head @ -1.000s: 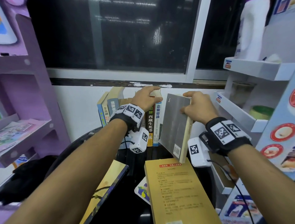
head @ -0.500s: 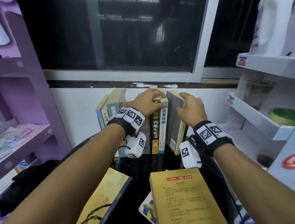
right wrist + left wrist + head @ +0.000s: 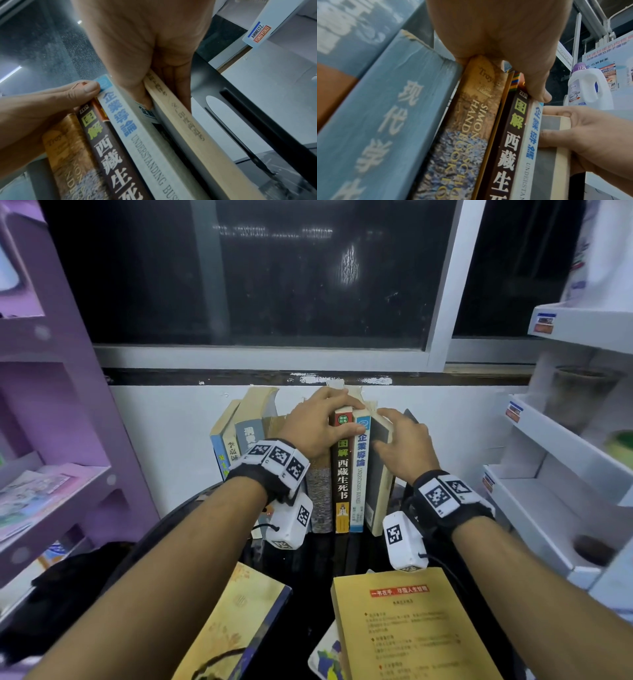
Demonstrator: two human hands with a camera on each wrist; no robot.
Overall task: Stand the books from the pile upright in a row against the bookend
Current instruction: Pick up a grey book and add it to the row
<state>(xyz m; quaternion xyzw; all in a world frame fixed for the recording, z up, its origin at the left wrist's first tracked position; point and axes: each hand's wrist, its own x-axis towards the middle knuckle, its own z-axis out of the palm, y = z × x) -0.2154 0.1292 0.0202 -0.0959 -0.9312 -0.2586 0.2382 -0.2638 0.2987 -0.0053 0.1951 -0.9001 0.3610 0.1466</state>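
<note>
A row of upright books stands on the black table by the white wall. My left hand lies across their tops with the fingers fairly straight. Its thumb presses on the spines of the brown book and the blue-white book. My right hand grips the grey book at the row's right end, thumb on its left cover and fingers on its right. The black bookend is just right of it. The pile lies in front: a yellow book, a gold book and a small colourful one.
A purple shelf unit stands at the left and white shelves at the right, close to the bookend. A dark window fills the wall above the books. A white detergent bottle sits on a right shelf.
My right hand has brought the grey book from tilted in the air down into the right end of the row, where it stands upright. My left hand stayed on the book tops.
</note>
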